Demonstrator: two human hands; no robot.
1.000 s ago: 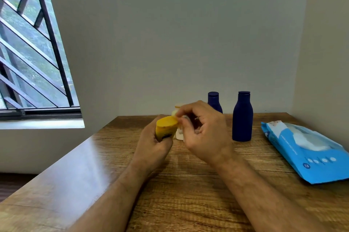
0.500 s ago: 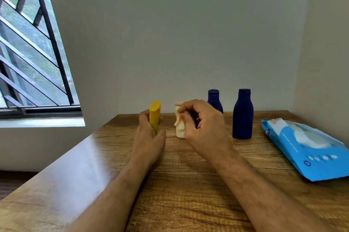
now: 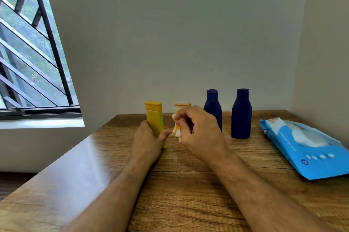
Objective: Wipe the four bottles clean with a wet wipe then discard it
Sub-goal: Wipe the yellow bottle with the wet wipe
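Bottles stand in a row along the far edge of my wooden table (image 3: 188, 184): a yellow bottle (image 3: 154, 118) at the left, a cream bottle (image 3: 181, 105) next, then two dark blue bottles (image 3: 213, 107) (image 3: 241, 113) to the right. All four are upright with caps on, so I cannot tell what is inside any of them.

My left hand (image 3: 146, 143) is wrapped around the lower part of the yellow bottle, which stands on the table, fingers curled behind it and thumb in front. My right hand (image 3: 200, 133) is closed in a pinch on a bunched wet wipe (image 3: 177, 130), holding it just in front of the cream bottle and just right of the yellow one; most of the cream bottle is hidden behind this hand.

At the near right lies a blue wipes pack (image 3: 309, 152), flat on the table, its flap open and a white wipe showing at the opening.
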